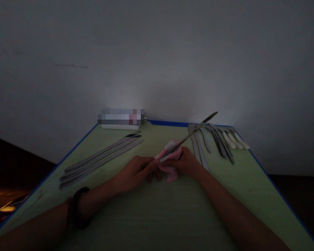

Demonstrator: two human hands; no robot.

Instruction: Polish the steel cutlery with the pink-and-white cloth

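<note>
A long metal table knife is held tilted over the middle of the table, its blade end pointing up to the right. My left hand is closed in a pinch around its lower end. Closed on a pink and white cloth, my right hand presses the cloth against the knife's lower part. Some of the cloth hangs below the fingers. My fingertips partly hide the knife's lower end.
On the left of the green table lie several long metal knives side by side. Nearer the right edge are more metal knives, dark-looking cutlery and white-handled pieces. A white box-like object stands by the wall.
</note>
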